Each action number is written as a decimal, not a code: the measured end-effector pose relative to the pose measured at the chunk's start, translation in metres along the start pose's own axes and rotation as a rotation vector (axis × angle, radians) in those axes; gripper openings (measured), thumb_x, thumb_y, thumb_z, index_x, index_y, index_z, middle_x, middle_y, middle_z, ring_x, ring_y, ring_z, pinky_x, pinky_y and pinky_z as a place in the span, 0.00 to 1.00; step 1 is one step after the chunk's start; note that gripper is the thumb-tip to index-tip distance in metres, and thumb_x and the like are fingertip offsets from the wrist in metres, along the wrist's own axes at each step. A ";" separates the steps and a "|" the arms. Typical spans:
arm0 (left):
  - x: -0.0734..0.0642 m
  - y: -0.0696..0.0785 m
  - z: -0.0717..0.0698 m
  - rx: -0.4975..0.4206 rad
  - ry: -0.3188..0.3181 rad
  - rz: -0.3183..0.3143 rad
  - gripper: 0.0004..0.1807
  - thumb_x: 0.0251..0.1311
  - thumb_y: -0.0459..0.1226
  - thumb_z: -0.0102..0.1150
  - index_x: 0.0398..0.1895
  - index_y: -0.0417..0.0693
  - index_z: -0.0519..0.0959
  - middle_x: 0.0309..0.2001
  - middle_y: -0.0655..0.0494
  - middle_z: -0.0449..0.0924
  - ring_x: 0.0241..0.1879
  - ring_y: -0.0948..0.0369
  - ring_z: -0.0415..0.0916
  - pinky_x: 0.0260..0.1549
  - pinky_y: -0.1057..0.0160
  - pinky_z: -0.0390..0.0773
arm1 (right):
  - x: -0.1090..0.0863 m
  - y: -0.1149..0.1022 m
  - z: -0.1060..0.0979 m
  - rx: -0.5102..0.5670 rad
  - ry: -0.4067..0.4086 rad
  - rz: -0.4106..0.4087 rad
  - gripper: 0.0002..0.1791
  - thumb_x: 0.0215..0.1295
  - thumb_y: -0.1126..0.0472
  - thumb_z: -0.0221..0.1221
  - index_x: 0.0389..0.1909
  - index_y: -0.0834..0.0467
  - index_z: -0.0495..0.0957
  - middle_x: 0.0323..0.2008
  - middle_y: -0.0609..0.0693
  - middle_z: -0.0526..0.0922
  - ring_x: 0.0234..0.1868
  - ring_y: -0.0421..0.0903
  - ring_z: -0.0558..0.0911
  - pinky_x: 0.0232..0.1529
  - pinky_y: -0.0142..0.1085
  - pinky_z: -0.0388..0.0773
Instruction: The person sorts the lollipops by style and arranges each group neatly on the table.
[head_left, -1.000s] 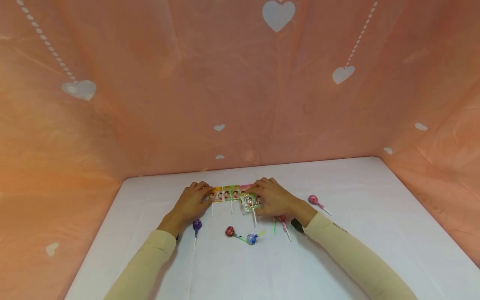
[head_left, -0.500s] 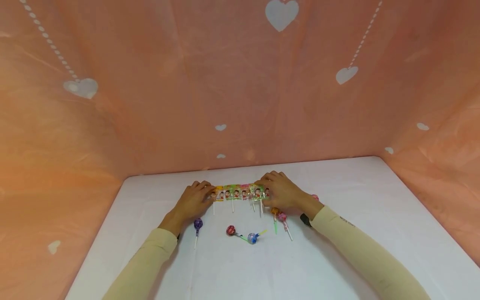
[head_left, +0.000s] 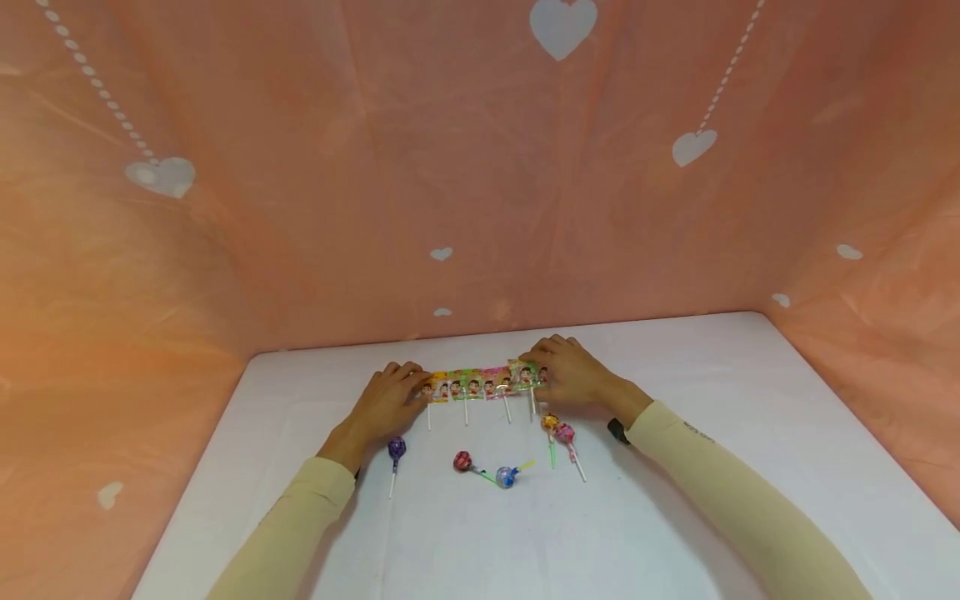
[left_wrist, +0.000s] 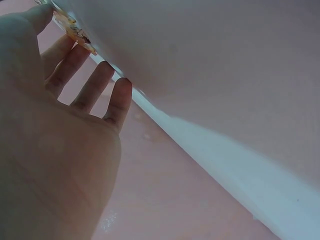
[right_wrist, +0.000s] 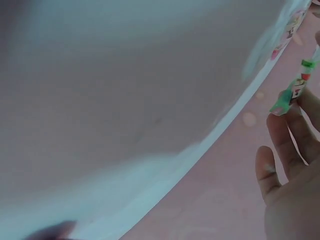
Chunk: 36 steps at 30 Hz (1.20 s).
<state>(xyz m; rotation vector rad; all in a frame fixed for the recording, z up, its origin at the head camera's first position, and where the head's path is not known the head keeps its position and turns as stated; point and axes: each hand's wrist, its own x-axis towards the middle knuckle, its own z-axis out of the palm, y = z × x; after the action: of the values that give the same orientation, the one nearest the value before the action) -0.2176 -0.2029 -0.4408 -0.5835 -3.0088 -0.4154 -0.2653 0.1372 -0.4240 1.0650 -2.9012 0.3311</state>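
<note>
In the head view, flat-wrapped lollipops lie side by side across the white table. My left hand (head_left: 386, 404) pinches the edge of the orange-wrapped lollipop (head_left: 437, 389) at the row's left end; the left wrist view shows its orange wrapper (left_wrist: 75, 32) between thumb and fingers. Beside it come a green-wrapped lollipop (head_left: 467, 385) and a pink-wrapped one (head_left: 497, 383). My right hand (head_left: 572, 375) holds another green-wrapped lollipop (head_left: 527, 375) by its right side, slightly farther back than the pink one and overlapping its edge. That green wrapper (right_wrist: 295, 92) appears at the fingertips in the right wrist view.
Nearer me lie round lollipops: a purple one (head_left: 396, 448) at left, a red one (head_left: 462, 461) and a blue one (head_left: 506, 477) centrally, an orange one (head_left: 551, 422) and a pink one (head_left: 566, 433) at right. A peach heart-patterned curtain (head_left: 495, 183) hangs behind the table.
My right hand has moved right and slightly back with the green-wrapped lollipop, exposing the pink-wrapped one. The far-right round pink lollipop is now hidden behind the right arm. My left hand has stayed put.
</note>
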 end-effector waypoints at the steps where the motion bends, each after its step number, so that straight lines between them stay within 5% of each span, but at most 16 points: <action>1: 0.000 0.000 0.000 -0.003 0.002 0.002 0.26 0.69 0.48 0.54 0.66 0.47 0.75 0.63 0.52 0.75 0.62 0.50 0.68 0.62 0.44 0.69 | 0.000 0.001 0.000 0.001 -0.003 0.004 0.32 0.56 0.48 0.61 0.64 0.51 0.75 0.60 0.50 0.77 0.62 0.49 0.71 0.67 0.51 0.67; 36: -0.003 0.001 0.001 -0.005 -0.005 -0.011 0.26 0.69 0.49 0.54 0.65 0.47 0.75 0.62 0.51 0.76 0.63 0.49 0.68 0.64 0.43 0.68 | -0.003 0.010 0.007 0.074 -0.133 0.053 0.32 0.58 0.49 0.61 0.65 0.51 0.74 0.61 0.51 0.75 0.63 0.51 0.70 0.63 0.52 0.66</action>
<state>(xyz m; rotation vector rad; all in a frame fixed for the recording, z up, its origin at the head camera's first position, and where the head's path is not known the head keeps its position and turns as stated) -0.2146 -0.2027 -0.4416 -0.5691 -3.0177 -0.4224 -0.2692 0.1450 -0.4325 1.0603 -3.0619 0.3864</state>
